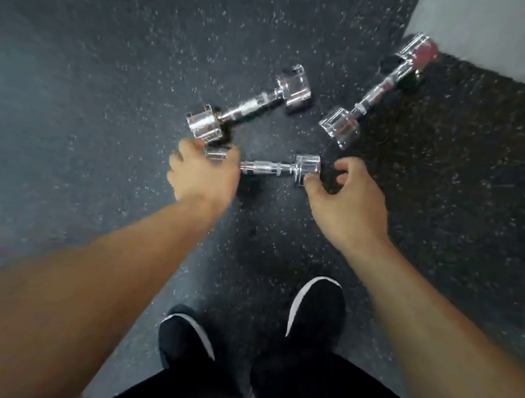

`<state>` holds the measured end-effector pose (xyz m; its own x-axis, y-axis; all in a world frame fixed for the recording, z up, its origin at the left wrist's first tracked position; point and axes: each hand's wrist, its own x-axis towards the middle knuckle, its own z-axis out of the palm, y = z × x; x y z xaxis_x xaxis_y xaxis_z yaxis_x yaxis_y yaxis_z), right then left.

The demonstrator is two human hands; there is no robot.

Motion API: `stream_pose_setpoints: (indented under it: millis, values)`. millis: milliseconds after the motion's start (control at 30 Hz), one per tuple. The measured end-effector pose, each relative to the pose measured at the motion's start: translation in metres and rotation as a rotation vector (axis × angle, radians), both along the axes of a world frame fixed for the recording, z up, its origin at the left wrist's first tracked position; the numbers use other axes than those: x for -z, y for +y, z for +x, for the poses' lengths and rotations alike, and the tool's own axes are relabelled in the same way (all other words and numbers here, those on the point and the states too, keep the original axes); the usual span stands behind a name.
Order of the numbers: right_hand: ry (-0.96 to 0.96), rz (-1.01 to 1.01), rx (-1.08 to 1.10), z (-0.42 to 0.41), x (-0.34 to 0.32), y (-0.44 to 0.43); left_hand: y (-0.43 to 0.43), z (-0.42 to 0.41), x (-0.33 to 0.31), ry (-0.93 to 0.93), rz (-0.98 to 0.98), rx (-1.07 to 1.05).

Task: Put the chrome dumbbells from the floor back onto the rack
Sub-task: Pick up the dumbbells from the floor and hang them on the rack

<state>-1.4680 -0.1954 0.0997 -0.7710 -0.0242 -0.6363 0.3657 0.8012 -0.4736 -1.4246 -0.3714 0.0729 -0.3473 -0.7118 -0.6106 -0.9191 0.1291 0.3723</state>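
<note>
Three chrome dumbbells lie on the dark speckled floor. The nearest, smallest dumbbell [265,167] lies crosswise between my hands. My left hand [202,172] curls over its left head. My right hand [345,196] has its fingers curled around the right head, thumb at the head's near edge. A second dumbbell [249,110] lies diagonally just beyond my left hand. The third dumbbell [377,91] lies diagonally at the right, its far end by the pale wall. The rack is out of view.
A pale wall or panel [517,35] fills the upper right corner. My two black shoes [317,312] stand on the floor below the hands. The rubber floor [107,39] stretches open to the left and far side.
</note>
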Motion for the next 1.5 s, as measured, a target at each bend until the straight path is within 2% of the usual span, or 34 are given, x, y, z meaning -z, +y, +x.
stream_pose_setpoints:
  millis: [67, 167, 267, 433, 567, 733, 933, 1067, 1200, 1333, 1500]
  values:
    - [-0.029, 0.013, 0.001, 0.001, 0.057, -0.008, -0.002, 0.012, 0.052, -0.084, 0.006, -0.091]
    - [-0.051, 0.014, 0.040, -0.002, 0.116, -0.019, -0.009, 0.020, 0.106, 0.015, 0.069, -0.156]
    - [0.005, 0.018, 0.094, -0.004, 0.143, -0.029, -0.016, 0.020, 0.131, 0.083, 0.069, -0.149]
    - [0.167, 0.056, 0.127, 0.004, 0.136, -0.031, -0.015, 0.026, 0.119, 0.125, -0.041, -0.104]
    - [0.266, 0.015, 0.106, 0.005, 0.077, -0.026, -0.003, 0.033, 0.051, 0.156, -0.043, -0.146]
    - [0.344, -0.031, 0.090, -0.034, -0.090, -0.014, 0.003, -0.009, -0.125, 0.249, -0.066, -0.164]
    - [0.560, -0.204, 0.200, -0.124, -0.398, 0.003, 0.013, -0.108, -0.430, 0.585, -0.118, -0.096]
    - [0.840, -0.352, 0.270, -0.179, -0.620, 0.013, 0.019, -0.166, -0.645, 0.886, -0.171, -0.093]
    - [1.191, -0.506, 0.261, -0.212, -0.800, 0.022, 0.023, -0.204, -0.824, 1.210, -0.238, -0.033]
    - [1.454, -0.648, 0.247, -0.231, -0.926, 0.026, 0.024, -0.225, -0.950, 1.446, -0.258, 0.031]
    - [1.679, -0.660, 0.214, -0.251, -1.012, 0.026, 0.020, -0.243, -1.032, 1.636, -0.254, 0.197]
